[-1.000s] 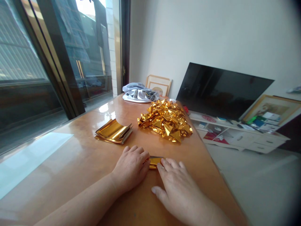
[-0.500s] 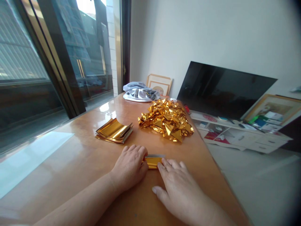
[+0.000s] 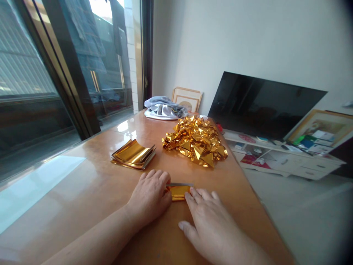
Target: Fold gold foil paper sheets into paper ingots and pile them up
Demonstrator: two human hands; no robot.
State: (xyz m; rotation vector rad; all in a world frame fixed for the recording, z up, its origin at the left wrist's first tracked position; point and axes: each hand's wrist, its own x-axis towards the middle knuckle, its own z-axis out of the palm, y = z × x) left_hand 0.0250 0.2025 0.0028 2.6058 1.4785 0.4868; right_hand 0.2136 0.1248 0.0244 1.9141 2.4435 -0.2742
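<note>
A folded strip of gold foil paper (image 3: 179, 192) lies on the wooden table between my hands, a greyish edge showing along its far side. My left hand (image 3: 151, 193) is closed around the strip's left end, with thumb and curled fingers pinching it. Fingers spread, my right hand (image 3: 211, 217) rests flat, its fingertips pressing the strip's right end and its thumb out to the side. Beyond my left hand sits a stack of gold foil sheets (image 3: 134, 154), curling at the edges. Farther right is a heap of folded gold foil pieces (image 3: 197, 141).
Folded pale cloth (image 3: 164, 108) lies at the table's far end, before leaning picture frames (image 3: 187, 96). The wooden table (image 3: 104, 187) has its right edge near my right arm. A television (image 3: 264, 105) stands on a white cabinet (image 3: 289, 163); a glass door (image 3: 91, 62) is at left.
My left hand has shifted slightly left along the strip, and a bit more of the gold paper shows between my hands. My right hand stays nearly in place.
</note>
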